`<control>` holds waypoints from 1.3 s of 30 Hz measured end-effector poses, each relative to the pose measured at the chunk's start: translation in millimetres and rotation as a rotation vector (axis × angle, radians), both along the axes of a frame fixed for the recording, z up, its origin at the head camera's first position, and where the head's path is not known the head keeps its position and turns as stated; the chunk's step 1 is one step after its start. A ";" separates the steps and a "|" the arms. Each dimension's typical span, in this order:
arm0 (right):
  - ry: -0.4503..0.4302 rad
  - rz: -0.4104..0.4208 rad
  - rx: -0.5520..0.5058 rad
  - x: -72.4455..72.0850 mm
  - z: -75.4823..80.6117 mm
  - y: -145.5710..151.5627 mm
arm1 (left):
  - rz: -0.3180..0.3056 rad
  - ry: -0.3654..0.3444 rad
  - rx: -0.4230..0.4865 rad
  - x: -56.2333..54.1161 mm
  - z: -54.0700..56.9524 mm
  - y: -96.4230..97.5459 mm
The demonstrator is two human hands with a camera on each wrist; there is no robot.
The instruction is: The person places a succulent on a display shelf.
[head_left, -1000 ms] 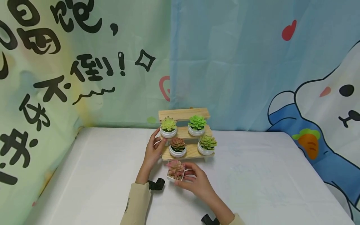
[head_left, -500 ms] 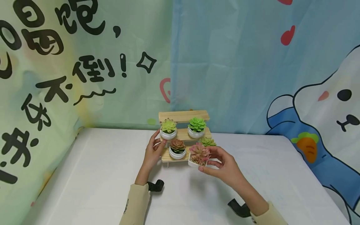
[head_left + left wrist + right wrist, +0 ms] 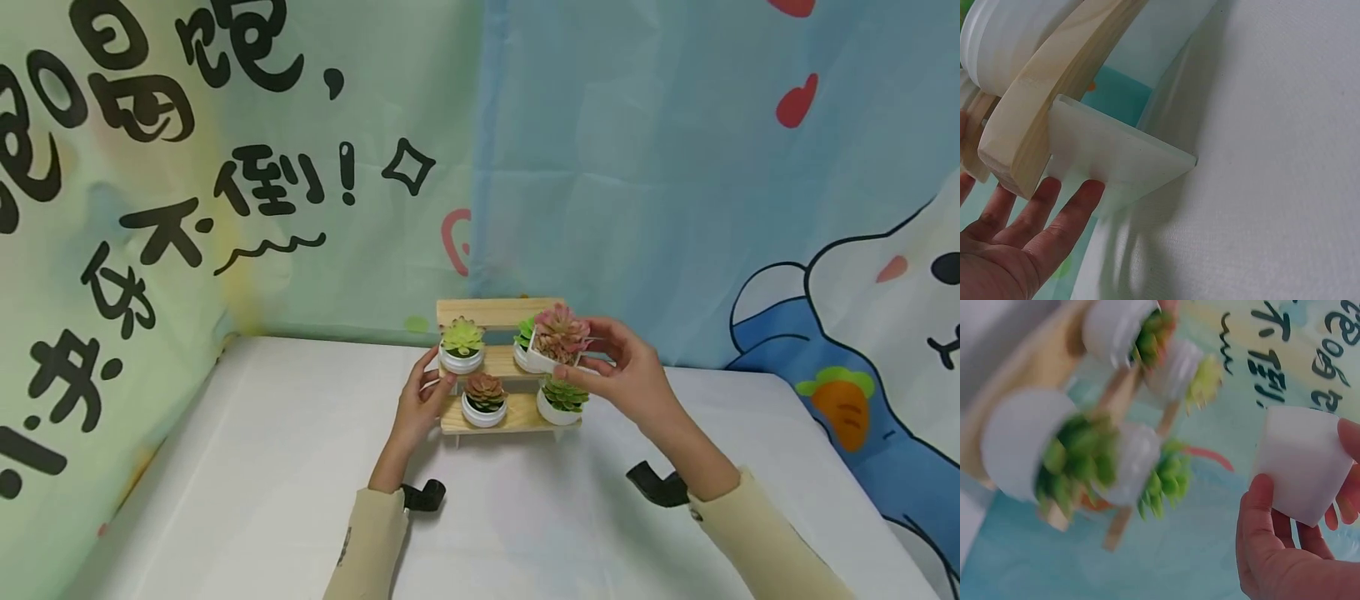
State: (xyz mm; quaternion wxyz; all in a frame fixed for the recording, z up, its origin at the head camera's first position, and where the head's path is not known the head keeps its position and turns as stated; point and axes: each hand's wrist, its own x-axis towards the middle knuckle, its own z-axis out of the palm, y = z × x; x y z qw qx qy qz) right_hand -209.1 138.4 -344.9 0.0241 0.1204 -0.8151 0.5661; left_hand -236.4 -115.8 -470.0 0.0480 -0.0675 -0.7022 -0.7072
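In the head view my right hand (image 3: 633, 371) holds a white square pot with a pink artificial succulent (image 3: 562, 329), raised before the upper right of a tiered wooden plant stand (image 3: 502, 312). Its fingers and thumb pinch the white pot (image 3: 1304, 462), slightly tilted in the right wrist view. The pot partly hides a bright green succulent (image 3: 523, 335) behind it. My left hand (image 3: 415, 408) grips the stand's left side; its fingertips (image 3: 1092, 187) touch the clear side panel (image 3: 1116, 150). A yellow-green succulent (image 3: 462, 335), a brown-red one (image 3: 483, 390) and another green one (image 3: 564, 396) stand on the shelves.
The stand rests near the back of a white-covered table (image 3: 517, 517). Behind hangs a printed cloth backdrop (image 3: 637, 167), green and blue, with black lettering and a cartoon animal. A black wrist mount (image 3: 660, 485) sticks out from the right wrist.
My right hand has carried the pink succulent from in front of the stand up and to the right, to the upper shelves. The left hand keeps its place on the stand.
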 end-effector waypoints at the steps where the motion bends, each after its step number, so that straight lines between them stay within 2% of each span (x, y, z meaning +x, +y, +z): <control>1: 0.007 -0.006 0.002 -4.8 3.0 0.5 | -0.001 -0.002 0.001 0.0 -0.6 -0.3; 6: -0.007 -0.014 0.011 -32.0 17.1 0.4 | -0.015 -0.005 0.009 -0.4 -1.1 -1.2; 11: -0.077 -0.012 0.033 -58.1 24.2 -4.1 | -0.019 -0.005 0.009 -1.8 -1.1 -1.9; 18: -0.131 0.035 0.052 -89.6 21.6 -12.6 | -0.015 -0.003 0.017 -3.2 -1.8 -2.9; 23: -0.160 0.062 0.115 -108.6 17.2 -18.2 | -0.012 0.005 0.012 -3.8 -1.5 -3.1; 30: -0.228 0.084 0.171 -124.6 2.7 -21.3 | -0.017 -0.020 -0.007 -2.4 -2.2 -2.8; 34: -0.237 0.084 0.195 -129.0 -4.1 -21.5 | -0.016 -0.022 -0.007 -2.3 -2.8 -2.0; 39: -0.235 0.104 0.214 -133.2 -5.2 -23.3 | -0.003 -0.010 -0.013 -5.2 -0.7 -3.4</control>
